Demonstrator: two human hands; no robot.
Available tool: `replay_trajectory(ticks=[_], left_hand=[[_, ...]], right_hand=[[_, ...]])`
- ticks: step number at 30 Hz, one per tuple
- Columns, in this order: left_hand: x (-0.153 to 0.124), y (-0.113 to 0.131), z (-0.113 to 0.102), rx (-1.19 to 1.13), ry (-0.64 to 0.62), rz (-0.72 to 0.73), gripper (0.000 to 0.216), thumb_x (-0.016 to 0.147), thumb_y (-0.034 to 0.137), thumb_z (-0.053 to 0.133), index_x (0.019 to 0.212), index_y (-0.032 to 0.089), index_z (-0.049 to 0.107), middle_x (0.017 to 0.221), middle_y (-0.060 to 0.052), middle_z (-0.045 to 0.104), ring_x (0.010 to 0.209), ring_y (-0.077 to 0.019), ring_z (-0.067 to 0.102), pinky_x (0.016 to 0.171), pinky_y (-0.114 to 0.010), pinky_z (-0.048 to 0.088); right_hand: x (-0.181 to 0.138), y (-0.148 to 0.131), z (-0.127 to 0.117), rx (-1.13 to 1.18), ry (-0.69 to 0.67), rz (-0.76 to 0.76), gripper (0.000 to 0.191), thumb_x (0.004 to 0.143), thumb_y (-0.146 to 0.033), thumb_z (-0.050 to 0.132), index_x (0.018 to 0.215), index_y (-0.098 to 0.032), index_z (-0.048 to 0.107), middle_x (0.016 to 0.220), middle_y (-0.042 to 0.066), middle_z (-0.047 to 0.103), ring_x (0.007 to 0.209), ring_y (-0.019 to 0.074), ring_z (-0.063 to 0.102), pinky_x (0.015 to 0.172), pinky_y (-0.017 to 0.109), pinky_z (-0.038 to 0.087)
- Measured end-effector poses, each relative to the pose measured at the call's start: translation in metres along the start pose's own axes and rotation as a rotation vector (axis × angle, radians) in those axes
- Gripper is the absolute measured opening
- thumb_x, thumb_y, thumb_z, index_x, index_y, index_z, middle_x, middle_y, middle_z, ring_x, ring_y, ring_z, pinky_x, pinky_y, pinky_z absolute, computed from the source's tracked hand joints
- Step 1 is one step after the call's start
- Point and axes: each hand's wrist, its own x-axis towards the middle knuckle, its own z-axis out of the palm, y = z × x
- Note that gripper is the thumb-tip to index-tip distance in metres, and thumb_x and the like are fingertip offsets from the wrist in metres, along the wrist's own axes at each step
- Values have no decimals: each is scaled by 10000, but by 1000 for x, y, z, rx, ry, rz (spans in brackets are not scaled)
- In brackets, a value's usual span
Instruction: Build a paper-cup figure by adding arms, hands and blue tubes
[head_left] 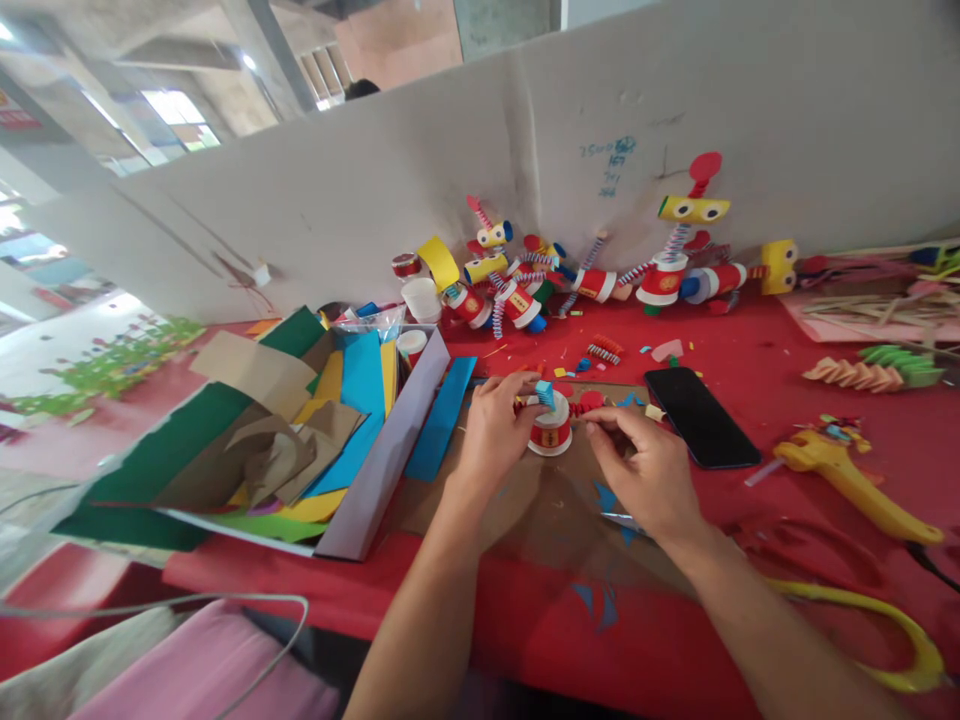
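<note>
A small red and white paper cup (550,436) stands upside down on the brown cardboard in front of me. My left hand (501,425) is closed at its left side, with fingers against the cup and a light-blue folded paper piece (544,394) on its top. From the cup's right side sticks a red folded paper strip with a round end (591,400). Just below that round end, my right hand (637,455) is pinched; whatever lies between its fingertips is too small to make out. Scissors with yellow handles (911,640) lie partly under my right forearm.
At left stands a box (382,455) of coloured paper and card. A black phone (701,418) and a yellow glue gun (847,478) lie at right. Several paper-cup figures (663,280) line the grey partition. Blue scraps (600,605) are scattered near the front edge.
</note>
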Motion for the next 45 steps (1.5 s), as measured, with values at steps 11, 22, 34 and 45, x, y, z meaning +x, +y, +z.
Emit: replay_trajectory(ticks=[11, 22, 34, 45], left_hand=[[0, 1, -15, -73, -20, 43, 290, 754, 100, 711, 1002, 249, 706, 1021, -13, 746, 1001, -210, 630, 925, -360, 463], [-9, 17, -2, -1259, -10, -450, 271, 625, 230, 824, 808, 157, 638, 746, -2, 688, 678, -107, 634, 687, -225, 489], [-15, 26, 14, -1354, -90, -515, 353, 623, 286, 850, 866, 170, 621, 672, 31, 630, 561, -66, 542, 549, -189, 399], [-16, 29, 20, -1328, 8, -463, 361, 678, 335, 811, 984, 181, 696, 794, 1, 681, 633, -83, 602, 615, -213, 464]], right_hand=[[0, 2, 0, 11, 18, -5, 120, 876, -246, 568, 903, -212, 680, 790, 26, 719, 656, 152, 644, 619, 284, 511], [4, -12, -4, 724, -101, 191, 303, 788, -282, 698, 1080, -250, 621, 1004, 37, 699, 719, 130, 638, 588, 259, 525], [5, -9, -3, 588, -50, 196, 139, 790, -339, 704, 874, -232, 676, 786, 14, 699, 655, 155, 636, 556, 278, 524], [6, -5, 2, 882, -60, 418, 218, 706, -342, 781, 842, -217, 663, 645, -40, 589, 533, 94, 511, 494, 221, 412]])
